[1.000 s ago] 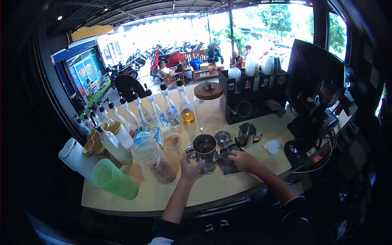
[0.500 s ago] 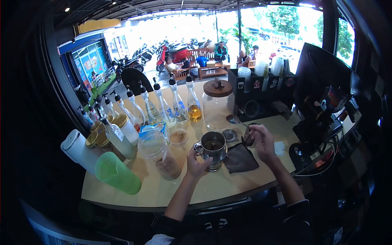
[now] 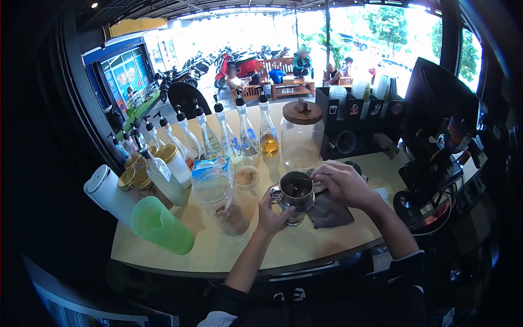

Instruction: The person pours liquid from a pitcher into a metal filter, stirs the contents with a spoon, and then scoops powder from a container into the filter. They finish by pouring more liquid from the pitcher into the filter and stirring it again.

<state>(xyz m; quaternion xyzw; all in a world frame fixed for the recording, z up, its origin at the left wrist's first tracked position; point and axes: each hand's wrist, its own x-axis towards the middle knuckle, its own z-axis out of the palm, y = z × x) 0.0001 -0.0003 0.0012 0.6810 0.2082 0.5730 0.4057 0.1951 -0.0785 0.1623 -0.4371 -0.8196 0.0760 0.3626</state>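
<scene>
Near the middle of the counter stands a metal cup with a side handle and dark contents. My left hand is wrapped round its lower part, with the thumb in front. Below the cup is a shiny base or glass; my fingers hide where they meet. My right hand pinches a spoon by its handle, and the spoon's head dips into the cup, out of sight. Beneath the right hand a dark cloth lies on the counter. To the left are a clear jar of brown powder and a small tub of light brown powder.
Several pump bottles line the counter's back edge. A large glass jar with a wooden lid stands behind the cup. At left are a green pitcher and a white jug. A black cup holder and a monitor occupy the right.
My right hand has moved left with the spoon, from over the cloth to the cup, and the spoon's head is now inside. My left hand keeps its hold on the cup.
</scene>
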